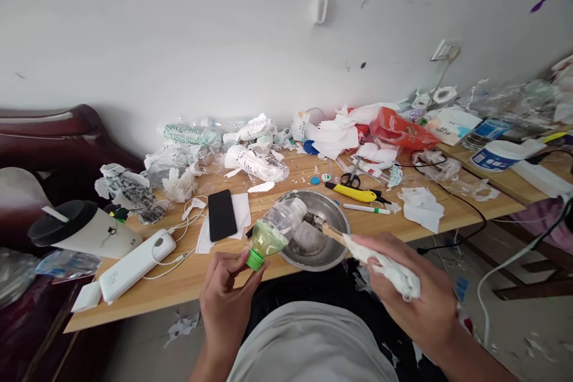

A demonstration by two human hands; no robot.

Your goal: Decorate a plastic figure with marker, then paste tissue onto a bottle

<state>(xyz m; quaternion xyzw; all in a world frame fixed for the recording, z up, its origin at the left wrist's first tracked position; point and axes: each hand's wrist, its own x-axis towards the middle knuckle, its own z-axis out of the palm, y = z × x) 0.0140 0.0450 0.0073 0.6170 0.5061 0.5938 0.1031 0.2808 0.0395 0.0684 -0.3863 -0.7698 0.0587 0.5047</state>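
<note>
- My left hand (226, 292) is clenched round the green cap (255, 259) end of a cut plastic bottle (277, 228), which I hold tilted, open end pointing over the metal bowl (333, 209).
- My right hand (412, 292) is closed on a brush (324, 227) through a wad of white tissue (389, 268); the bristle end sits just at the bottle's open mouth, above the bowl.
- Landmark is the bowl: the bottle hangs over its near left rim, the brush crosses its near right side.
- My judgement: to do this well, I keep the bottle's mouth over the bowl so that anything dripping lands inside, not on the table (188, 277).
- Steady the cap end, move only the brush, with short strokes.
- The tissue could slip on the handle; I'd keep the hold firm.
- Left of the bowl lies a black phone (222, 215) on paper, close enough to splash, so I'd keep the tilt gentle.
- Behind the bowl, a yellow utility knife (353, 193) and scissors (350, 179) lie clear of my hands.
- I cannot tell whether the bowl holds liquid.
</note>
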